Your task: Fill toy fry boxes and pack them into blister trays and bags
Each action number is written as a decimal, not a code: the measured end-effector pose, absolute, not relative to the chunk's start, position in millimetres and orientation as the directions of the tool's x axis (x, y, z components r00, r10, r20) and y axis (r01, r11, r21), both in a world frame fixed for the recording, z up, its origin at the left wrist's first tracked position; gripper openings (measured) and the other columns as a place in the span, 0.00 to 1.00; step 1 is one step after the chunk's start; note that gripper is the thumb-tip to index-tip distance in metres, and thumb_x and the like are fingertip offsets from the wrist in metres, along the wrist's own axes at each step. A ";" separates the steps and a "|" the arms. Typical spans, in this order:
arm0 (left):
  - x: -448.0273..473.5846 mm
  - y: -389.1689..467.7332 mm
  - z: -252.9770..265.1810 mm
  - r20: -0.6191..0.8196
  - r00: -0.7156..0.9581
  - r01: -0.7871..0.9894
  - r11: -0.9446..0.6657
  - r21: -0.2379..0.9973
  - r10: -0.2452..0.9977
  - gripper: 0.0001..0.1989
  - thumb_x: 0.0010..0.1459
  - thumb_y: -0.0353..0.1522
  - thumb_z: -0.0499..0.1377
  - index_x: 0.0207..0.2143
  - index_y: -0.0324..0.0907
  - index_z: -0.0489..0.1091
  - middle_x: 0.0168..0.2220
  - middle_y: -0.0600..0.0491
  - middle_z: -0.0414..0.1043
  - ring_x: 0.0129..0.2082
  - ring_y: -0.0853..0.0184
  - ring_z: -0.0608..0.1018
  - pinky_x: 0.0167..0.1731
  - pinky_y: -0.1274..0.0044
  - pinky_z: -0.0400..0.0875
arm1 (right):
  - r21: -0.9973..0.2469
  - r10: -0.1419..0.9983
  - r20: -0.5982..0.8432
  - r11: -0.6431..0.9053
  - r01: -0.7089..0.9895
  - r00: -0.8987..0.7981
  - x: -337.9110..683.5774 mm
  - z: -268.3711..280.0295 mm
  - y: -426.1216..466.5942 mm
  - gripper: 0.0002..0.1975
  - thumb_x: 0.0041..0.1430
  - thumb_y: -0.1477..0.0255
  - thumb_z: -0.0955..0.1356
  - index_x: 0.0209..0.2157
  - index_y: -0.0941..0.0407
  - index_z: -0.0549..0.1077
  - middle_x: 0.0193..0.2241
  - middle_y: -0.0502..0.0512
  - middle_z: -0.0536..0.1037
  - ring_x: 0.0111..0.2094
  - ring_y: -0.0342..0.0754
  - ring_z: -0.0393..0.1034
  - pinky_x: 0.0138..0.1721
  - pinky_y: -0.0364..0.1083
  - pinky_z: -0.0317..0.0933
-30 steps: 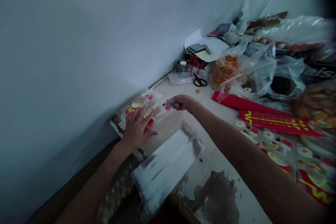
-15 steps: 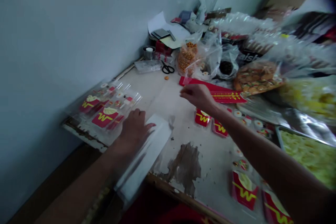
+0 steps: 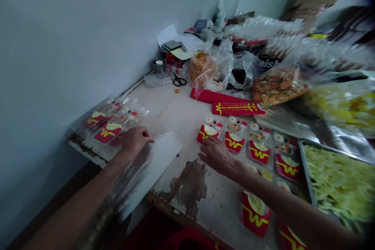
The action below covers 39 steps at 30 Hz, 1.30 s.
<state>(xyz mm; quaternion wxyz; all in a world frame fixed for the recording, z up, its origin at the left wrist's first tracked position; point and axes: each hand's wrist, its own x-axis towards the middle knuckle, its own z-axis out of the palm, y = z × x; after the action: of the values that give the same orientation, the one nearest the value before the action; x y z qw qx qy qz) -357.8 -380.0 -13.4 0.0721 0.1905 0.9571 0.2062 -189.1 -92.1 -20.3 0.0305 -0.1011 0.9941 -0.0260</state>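
My left hand [image 3: 135, 140] is at the upper left end of a white sheet-like stack [image 3: 164, 152], thumb and fingertips pinched together. Whatever is between them is blurred. My right hand [image 3: 216, 155] reaches over the table with fingers curled at the lower edge of a clear candy packet [image 3: 208, 132]. That packet shows a red pocket with a yellow zigzag and small sweets above. Similar packets [image 3: 234, 140] lie in rows to the right and below my right forearm. Beyond my left hand, more filled packets [image 3: 108, 131] overlap at the table's left edge.
Red strips with yellow print [image 3: 237, 108] lie behind the packets. A metal tray of pale yellow pieces [image 3: 340, 179] stands at right. Black scissors [image 3: 179, 80], a clear plastic box [image 3: 158, 79] and bags of snacks [image 3: 278, 86] line the back. The tabletop [image 3: 189, 191] has peeled paint.
My right hand has come down from above the red strips to the nearest packet of the back row. My left hand has shifted left and its fingers are pinched. The view has turned slightly right.
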 end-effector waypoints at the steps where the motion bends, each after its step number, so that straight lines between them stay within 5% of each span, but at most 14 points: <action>1: -358.0 -380.6 -11.3 -0.038 -0.919 0.340 0.836 0.430 0.393 0.14 0.54 0.42 0.64 0.26 0.41 0.72 0.26 0.57 0.72 0.29 0.67 0.71 0.29 0.77 0.53 | -0.100 -0.247 -0.059 0.965 -0.241 -0.967 -189.7 -18.2 -94.9 0.09 0.63 0.66 0.70 0.34 0.57 0.77 0.38 0.59 0.76 0.43 0.55 0.70 0.43 0.51 0.61; 5: -372.3 -385.1 -9.3 -0.054 -0.948 0.266 0.874 0.406 0.314 0.16 0.50 0.43 0.67 0.25 0.41 0.68 0.23 0.59 0.69 0.27 0.68 0.70 0.28 0.77 0.53 | -0.194 -0.342 -0.019 0.923 -0.332 -0.940 -192.7 -9.5 -84.1 0.19 0.58 0.57 0.73 0.42 0.58 0.75 0.41 0.60 0.76 0.43 0.55 0.69 0.44 0.52 0.63; 10: -393.9 -389.2 -16.7 -0.202 -0.895 0.301 0.872 0.385 0.398 0.14 0.52 0.41 0.66 0.24 0.42 0.70 0.23 0.57 0.70 0.27 0.67 0.70 0.28 0.76 0.54 | -0.074 -0.375 0.017 0.924 -0.375 -0.927 -195.6 -21.1 -57.7 0.36 0.56 0.59 0.75 0.60 0.62 0.65 0.54 0.66 0.71 0.51 0.60 0.65 0.48 0.55 0.66; 15: -394.9 -397.9 -25.4 0.048 -0.801 0.589 0.772 0.240 0.597 0.12 0.60 0.36 0.60 0.25 0.41 0.71 0.31 0.53 0.72 0.36 0.64 0.72 0.37 0.75 0.59 | 0.066 -0.339 -0.038 0.938 -0.341 -0.940 -189.3 -45.7 -72.6 0.28 0.59 0.65 0.74 0.57 0.63 0.69 0.57 0.70 0.69 0.52 0.62 0.64 0.50 0.56 0.66; 18: -392.1 -399.0 -20.5 0.128 -0.805 0.592 0.768 0.242 0.580 0.09 0.61 0.34 0.58 0.28 0.41 0.70 0.31 0.54 0.71 0.35 0.66 0.72 0.37 0.76 0.59 | 0.081 -0.335 -0.060 0.937 -0.339 -0.940 -192.2 -46.9 -79.2 0.24 0.60 0.70 0.72 0.56 0.64 0.70 0.56 0.72 0.69 0.51 0.62 0.64 0.48 0.57 0.68; 22: -384.2 -383.3 -7.0 -0.067 -0.862 0.402 0.759 0.511 0.502 0.08 0.57 0.36 0.60 0.32 0.41 0.74 0.31 0.54 0.74 0.33 0.66 0.73 0.34 0.77 0.61 | -0.050 -0.469 -0.137 0.883 -0.467 -0.872 -204.1 -31.1 -64.8 0.21 0.63 0.73 0.69 0.56 0.62 0.69 0.53 0.67 0.70 0.49 0.58 0.65 0.46 0.54 0.68; 25: -367.0 -359.8 -10.0 -0.373 -0.723 0.106 0.627 0.772 0.582 0.11 0.53 0.39 0.61 0.31 0.40 0.73 0.26 0.54 0.74 0.28 0.66 0.73 0.30 0.76 0.63 | -0.126 -0.481 -0.134 0.876 -0.466 -0.867 -205.0 -20.8 -53.8 0.25 0.62 0.81 0.65 0.61 0.60 0.64 0.53 0.65 0.69 0.50 0.55 0.66 0.47 0.52 0.67; 27: -351.8 -343.3 -20.6 -0.443 -0.623 -0.105 0.492 0.864 0.645 0.12 0.51 0.41 0.62 0.30 0.41 0.69 0.26 0.54 0.74 0.26 0.65 0.75 0.30 0.75 0.66 | -0.133 -0.483 -0.113 0.873 -0.469 -0.868 -199.8 -19.5 -53.9 0.30 0.59 0.85 0.62 0.63 0.59 0.62 0.54 0.65 0.68 0.52 0.54 0.65 0.50 0.52 0.66; 33: -333.9 -318.7 -41.2 -0.360 -0.795 -0.280 0.231 0.932 0.487 0.15 0.50 0.40 0.65 0.30 0.41 0.65 0.24 0.57 0.71 0.24 0.71 0.72 0.28 0.78 0.66 | -0.018 -0.575 -0.145 0.815 -0.579 -0.805 -189.9 -25.8 -69.3 0.19 0.61 0.84 0.63 0.53 0.62 0.72 0.53 0.66 0.71 0.48 0.55 0.67 0.51 0.54 0.62; 39: -355.1 -321.6 -13.3 -0.554 -0.691 -0.473 0.290 0.832 0.465 0.18 0.44 0.35 0.70 0.39 0.39 0.75 0.29 0.55 0.74 0.26 0.72 0.73 0.28 0.80 0.67 | -0.037 -0.497 -0.107 0.867 -0.496 -0.861 -196.8 -7.6 -60.5 0.25 0.58 0.73 0.72 0.57 0.61 0.69 0.52 0.64 0.71 0.53 0.59 0.64 0.54 0.56 0.60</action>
<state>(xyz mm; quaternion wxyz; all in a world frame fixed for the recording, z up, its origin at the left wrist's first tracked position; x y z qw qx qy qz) -355.1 -321.6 -13.3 0.3933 -0.0028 0.7001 0.5960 -196.8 -60.5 -7.6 0.0567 -0.2576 0.9646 -0.0043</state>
